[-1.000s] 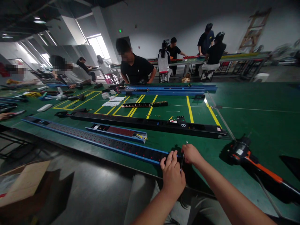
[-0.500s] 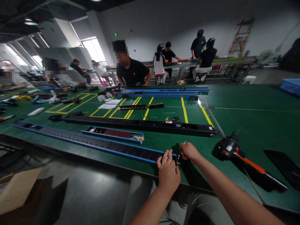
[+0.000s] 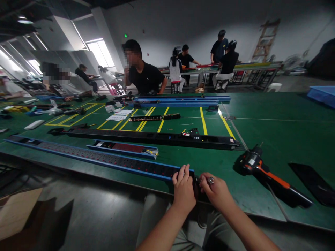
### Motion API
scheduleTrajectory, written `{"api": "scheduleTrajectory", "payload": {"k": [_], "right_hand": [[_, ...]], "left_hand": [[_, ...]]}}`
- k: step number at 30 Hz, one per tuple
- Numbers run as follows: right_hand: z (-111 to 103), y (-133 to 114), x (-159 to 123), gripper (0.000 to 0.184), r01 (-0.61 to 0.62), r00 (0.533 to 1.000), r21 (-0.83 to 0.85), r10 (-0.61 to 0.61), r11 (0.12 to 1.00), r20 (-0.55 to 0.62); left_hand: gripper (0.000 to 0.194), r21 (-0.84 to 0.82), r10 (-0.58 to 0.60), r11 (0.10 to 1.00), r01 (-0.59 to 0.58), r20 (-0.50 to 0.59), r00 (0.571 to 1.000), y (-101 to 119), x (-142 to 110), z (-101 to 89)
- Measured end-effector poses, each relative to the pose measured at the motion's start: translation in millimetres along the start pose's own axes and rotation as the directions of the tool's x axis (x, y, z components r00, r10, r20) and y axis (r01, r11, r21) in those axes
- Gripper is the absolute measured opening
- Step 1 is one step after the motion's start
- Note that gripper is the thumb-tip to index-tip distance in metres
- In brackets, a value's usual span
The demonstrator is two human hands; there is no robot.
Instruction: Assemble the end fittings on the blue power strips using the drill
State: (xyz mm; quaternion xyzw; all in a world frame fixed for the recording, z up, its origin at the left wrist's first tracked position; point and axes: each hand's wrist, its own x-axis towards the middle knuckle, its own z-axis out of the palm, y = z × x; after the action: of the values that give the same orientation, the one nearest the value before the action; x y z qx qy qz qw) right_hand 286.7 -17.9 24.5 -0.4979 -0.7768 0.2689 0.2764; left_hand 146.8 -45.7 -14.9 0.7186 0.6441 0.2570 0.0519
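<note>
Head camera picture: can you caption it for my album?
Left hand on a long blue-edged strip, right hand holding a metal piece beside its end.

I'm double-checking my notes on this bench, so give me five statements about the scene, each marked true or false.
1. The drill lies on the green table. True.
2. The left hand is on the long blue-edged strip. True.
3. The right hand is holding the drill. False: its fingers hold a small shiny metal item.
4. The short blue-edged piece stands upright. False: it lies between the long blue-edged strip and the black bar.
5. The drill's stripe is green. False: it is orange.
</note>
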Motion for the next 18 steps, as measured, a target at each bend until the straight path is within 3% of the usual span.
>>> {"api": "scheduleTrajectory", "payload": {"k": [4,9,13,18], "right_hand": [[9,2,4,0.028,0.039,0.999,-0.063,-0.041,0.997,-0.031],[10,-5,13,0.029,-0.046,0.998,-0.128,0.042,0.991,-0.040],[6,-17,24,0.029,-0.112,0.993,-0.229,0.117,0.967,0.009],[4,-25,41,0.031,-0.032,0.988,-0.463,0.098,0.886,0.121]], "left_hand": [[0.019,0.007,0.005,1.000,-0.005,0.009,1.000,0,0,-0.1],[0.020,0.016,-0.009,1.000,0.009,-0.003,1.000,0,1,0.6],[0.029,-0.003,-0.027,1.000,0.027,-0.024,0.999,1,2,2.5],[0.033,0.017,-0.032,0.999,0.033,-0.059,0.998,1,1,5.2]]}}
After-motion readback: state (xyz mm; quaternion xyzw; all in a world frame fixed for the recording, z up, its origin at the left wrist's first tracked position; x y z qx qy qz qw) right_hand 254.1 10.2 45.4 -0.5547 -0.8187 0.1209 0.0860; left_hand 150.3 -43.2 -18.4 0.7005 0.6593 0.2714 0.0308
